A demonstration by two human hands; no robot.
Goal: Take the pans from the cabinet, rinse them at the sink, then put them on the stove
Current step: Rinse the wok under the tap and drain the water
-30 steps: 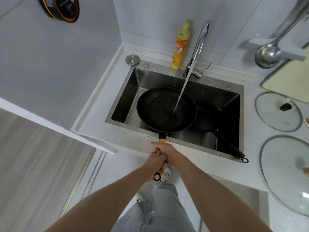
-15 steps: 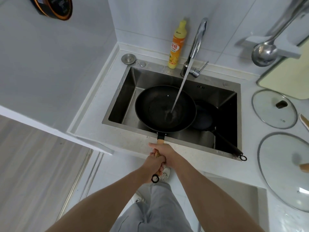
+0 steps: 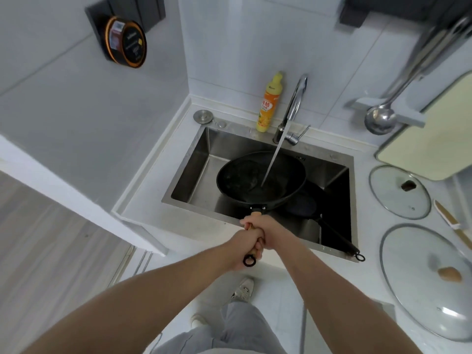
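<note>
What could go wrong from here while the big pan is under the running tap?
1. Both hands, left hand and right hand, grip only the handle's far end, so the filling large pan may get heavy and tip.
2. It sits just above the small pan in the sink; lowering could knock them together.
3. The water stream may splash out.

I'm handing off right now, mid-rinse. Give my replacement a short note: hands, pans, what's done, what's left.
Left hand and right hand: both clamped on the big pan's wooden handle.
Big pan: held over the sink, faucet stream landing inside it.
Small pan: lying in the sink beneath, handle on the front rim.
Done: both pans out.
Left: finish rinsing, move both to the stove, which is out of view.
</note>
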